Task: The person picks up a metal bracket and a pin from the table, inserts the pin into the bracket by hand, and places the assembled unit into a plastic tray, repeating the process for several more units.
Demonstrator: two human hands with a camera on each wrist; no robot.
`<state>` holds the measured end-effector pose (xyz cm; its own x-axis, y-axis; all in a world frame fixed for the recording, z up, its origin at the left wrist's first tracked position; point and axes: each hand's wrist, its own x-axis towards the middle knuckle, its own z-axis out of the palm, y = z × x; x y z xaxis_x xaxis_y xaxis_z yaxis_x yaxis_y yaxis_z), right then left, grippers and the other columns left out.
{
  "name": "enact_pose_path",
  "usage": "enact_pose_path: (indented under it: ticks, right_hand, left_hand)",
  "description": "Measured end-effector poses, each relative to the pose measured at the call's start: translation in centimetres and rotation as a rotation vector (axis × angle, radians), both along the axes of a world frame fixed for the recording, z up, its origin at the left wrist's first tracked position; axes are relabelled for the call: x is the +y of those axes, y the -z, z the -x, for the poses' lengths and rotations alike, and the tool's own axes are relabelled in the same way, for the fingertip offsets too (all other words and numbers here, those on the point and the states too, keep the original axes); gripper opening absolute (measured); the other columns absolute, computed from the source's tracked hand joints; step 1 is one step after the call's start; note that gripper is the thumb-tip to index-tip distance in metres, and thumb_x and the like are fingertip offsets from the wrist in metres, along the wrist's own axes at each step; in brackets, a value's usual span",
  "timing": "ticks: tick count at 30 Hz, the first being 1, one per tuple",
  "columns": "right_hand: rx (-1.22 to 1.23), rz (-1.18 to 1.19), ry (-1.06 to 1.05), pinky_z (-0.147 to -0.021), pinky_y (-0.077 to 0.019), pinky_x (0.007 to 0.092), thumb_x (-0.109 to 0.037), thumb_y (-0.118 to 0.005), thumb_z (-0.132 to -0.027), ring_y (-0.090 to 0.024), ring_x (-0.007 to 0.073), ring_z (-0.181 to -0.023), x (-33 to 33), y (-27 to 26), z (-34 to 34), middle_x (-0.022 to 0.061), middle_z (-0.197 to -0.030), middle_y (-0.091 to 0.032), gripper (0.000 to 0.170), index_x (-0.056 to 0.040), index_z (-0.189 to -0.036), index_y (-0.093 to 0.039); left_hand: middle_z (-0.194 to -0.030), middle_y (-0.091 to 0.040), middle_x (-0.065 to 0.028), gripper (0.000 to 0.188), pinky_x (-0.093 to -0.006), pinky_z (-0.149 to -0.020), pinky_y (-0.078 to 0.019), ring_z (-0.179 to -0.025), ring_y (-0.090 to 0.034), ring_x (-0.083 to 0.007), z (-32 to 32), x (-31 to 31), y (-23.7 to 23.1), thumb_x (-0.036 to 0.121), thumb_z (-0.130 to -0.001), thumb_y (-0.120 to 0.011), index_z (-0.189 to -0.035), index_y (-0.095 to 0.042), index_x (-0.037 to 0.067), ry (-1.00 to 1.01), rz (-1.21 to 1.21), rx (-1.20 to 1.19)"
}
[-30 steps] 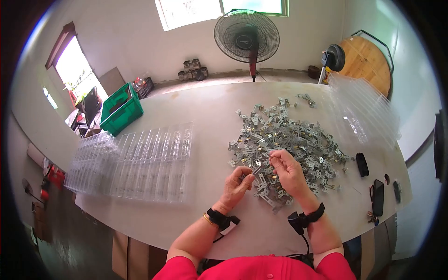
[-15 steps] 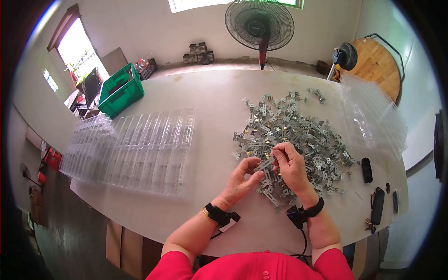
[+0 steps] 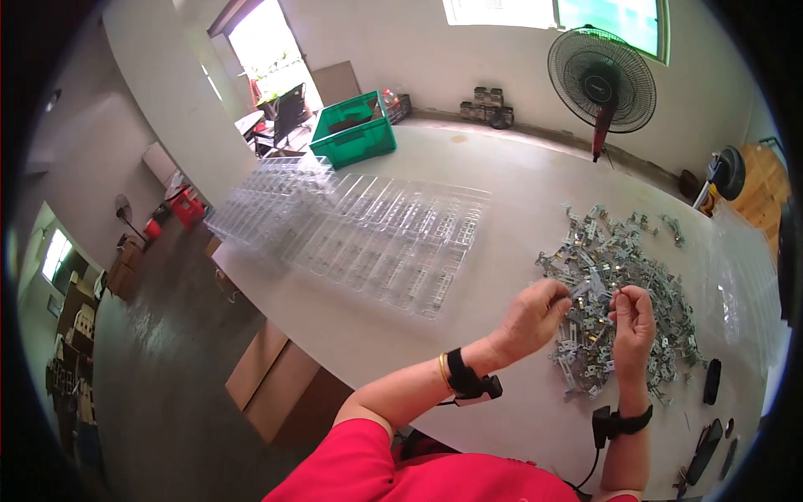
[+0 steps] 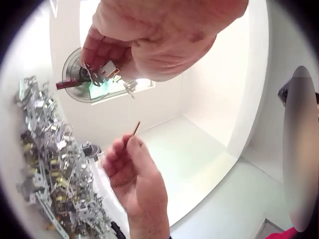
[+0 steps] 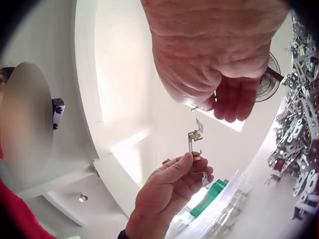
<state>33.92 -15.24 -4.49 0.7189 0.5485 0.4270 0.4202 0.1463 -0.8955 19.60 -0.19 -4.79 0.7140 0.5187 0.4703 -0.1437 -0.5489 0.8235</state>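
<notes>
My left hand [image 3: 529,322] is raised over the near left side of a heap of small metal brackets [image 3: 602,259]. It pinches a bracket [image 5: 196,135] with brass-coloured parts between thumb and fingers, and the bracket's free end sticks up past the fingertips in the right wrist view. Close to its right, my right hand [image 3: 633,326] holds a thin dark rod [image 4: 136,128] between thumb and curled fingers, its tip pointing up in the left wrist view. The rod and the bracket are apart. Each hand's own palm partly hides what it holds in its own wrist view.
Clear plastic compartment trays [image 3: 376,243] lie on the left of the table, with a green crate [image 3: 355,146] behind them. More clear trays [image 3: 740,284] stand at the right edge. A black case [image 3: 712,381] and a phone [image 3: 705,450] lie near right. A fan [image 3: 600,84] stands beyond.
The head view has swung left, so the table and heap sit farther right in it. My left fingers, spread near a metal strip half a second ago, now close together on the bracket.
</notes>
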Motion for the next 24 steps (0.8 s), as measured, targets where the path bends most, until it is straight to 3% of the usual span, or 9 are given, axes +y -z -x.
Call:
enact_pose_path:
  ticks: [2,4,6,8,11,14,16,18,24]
  right_hand:
    - [0.062,-0.016,-0.107,-0.069,-0.0491,0.0237,-0.01,-0.055,-0.103,-0.057,0.0071,-0.078,-0.5,-1.4,1.5,0.0017,-0.091,-0.062,0.006,-0.0056,-0.105,-0.059]
    - [0.311,0.146,-0.498,-0.068,-0.0502,0.0242,-0.011,-0.057,-0.103,-0.06,0.0085,-0.075,-1.2,-1.9,3.3,0.0021,-0.087,-0.064,0.007,-0.005,-0.103,-0.059]
    - [0.399,0.339,-0.711,-0.068,-0.052,0.0251,-0.013,-0.059,-0.101,-0.063,0.0099,-0.075,-1.7,-1.1,5.0,0.0027,-0.082,-0.065,0.01,-0.0031,-0.101,-0.061]
    - [0.342,0.562,-0.887,-0.071,-0.0526,0.0256,-0.012,-0.06,-0.1,-0.065,0.0105,-0.078,-2.1,-0.3,6.6,0.0034,-0.083,-0.067,0.011,-0.0011,-0.101,-0.063]
    - [0.272,0.695,-1.129,-0.071,-0.0524,0.0277,-0.014,-0.061,-0.099,-0.064,0.0114,-0.076,-2.3,1.4,8.2,0.004,-0.083,-0.069,0.014,-0.0015,-0.104,-0.064]
    - [0.206,0.766,-1.202,-0.07,-0.052,0.0297,-0.02,-0.061,-0.099,-0.065,0.0134,-0.076,-2.7,2.9,9.4,0.0056,-0.083,-0.069,0.018,-0.0034,-0.105,-0.065]
    - [0.139,0.798,-1.201,-0.069,-0.0514,0.0311,-0.023,-0.061,-0.099,-0.065,0.0152,-0.076,-2.6,3.4,9.6,0.0071,-0.083,-0.069,0.02,-0.0048,-0.106,-0.066]
    - [0.116,0.778,-1.188,-0.068,-0.0511,0.0313,-0.021,-0.061,-0.097,-0.065,0.0155,-0.075,-2.3,4.4,9.5,0.0076,-0.082,-0.069,0.019,-0.0049,-0.105,-0.066]
    - [0.146,0.761,-1.191,-0.067,-0.0518,0.0309,-0.02,-0.062,-0.097,-0.066,0.015,-0.072,-1.2,4.8,9.1,0.0064,-0.079,-0.069,0.018,-0.004,-0.104,-0.066]
  left_hand:
    - [-0.087,-0.069,-0.0063,0.016,-0.0272,-0.071,-0.0511,-0.081,-0.063,-0.0103,1.2,1.6,-1.8,0.01,-0.094,-0.069,-0.105,-0.066,-0.001,-0.051,0.074,-0.063]
    - [-0.085,-0.068,-0.004,0.016,-0.0264,-0.069,-0.0511,-0.078,-0.061,-0.008,3.1,4.3,-4.0,0.01,-0.093,-0.069,-0.104,-0.067,-0.001,-0.164,0.042,-0.03]
    - [-0.081,-0.068,-0.0036,0.013,-0.0263,-0.065,-0.051,-0.074,-0.061,-0.0072,4.8,7.5,-5.0,0.009,-0.093,-0.069,-0.101,-0.069,-0.001,-0.288,0.059,-0.061]
    - [-0.079,-0.068,-0.0031,0.012,-0.0255,-0.063,-0.0506,-0.072,-0.061,-0.007,7.1,11.4,-5.3,0.009,-0.093,-0.068,-0.099,-0.071,-0.001,-0.45,-0.109,-0.042]
    - [-0.075,-0.069,-0.0074,0.015,-0.0277,-0.063,-0.0512,-0.069,-0.064,-0.0109,11.6,17.1,-5.1,0.011,-0.09,-0.068,-0.096,-0.072,-0.002,-0.683,-0.248,0.105]
    - [-0.076,-0.071,-0.0177,0.017,-0.0346,-0.066,-0.0529,-0.07,-0.069,-0.0229,17.1,22.4,-3.3,0.013,-0.086,-0.067,-0.09,-0.072,-0.003,-0.914,-0.477,0.212]
    - [-0.081,-0.071,-0.0213,0.017,-0.0386,-0.069,-0.0542,-0.075,-0.071,-0.0316,20.8,25.8,-2.7,0.014,-0.085,-0.067,-0.088,-0.073,-0.002,-1.014,-0.512,0.317]
    - [-0.089,-0.072,-0.0196,0.018,-0.046,-0.08,-0.0537,-0.086,-0.069,-0.0377,24.3,28.0,-3.6,0.018,-0.086,-0.067,-0.09,-0.075,0.002,-1.184,-0.451,0.512]
    - [-0.096,-0.073,-0.0185,0.018,-0.0438,-0.086,-0.0547,-0.094,-0.07,-0.0362,27.4,31.3,-4.3,0.02,-0.086,-0.069,-0.093,-0.076,0.004,-1.304,-0.403,0.803]
